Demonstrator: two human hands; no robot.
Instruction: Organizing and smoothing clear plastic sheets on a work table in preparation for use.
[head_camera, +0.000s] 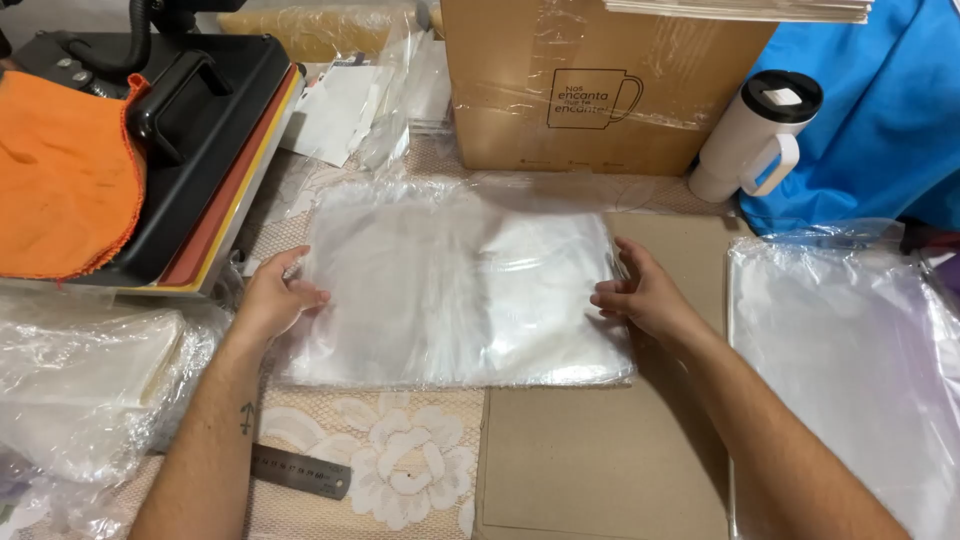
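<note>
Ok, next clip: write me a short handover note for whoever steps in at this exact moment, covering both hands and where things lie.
Left hand: fingers on the left edge of the stack of clear plastic bags.
Right hand: fingers on the stack's right edge.
The stack lies flat on the table, partly over a cardboard sheet.
Nearby: heat press with orange cloth at far left, metal ruler near the left forearm, more plastic bags at right, cardboard box and white mug behind.
Done: stack squared between both hands.
Left: nothing lifted yet.

We count two hands (275, 300), one cardboard box (590, 85), one mug (755, 135), one ruler (300, 470), one orange cloth (60, 175).
</note>
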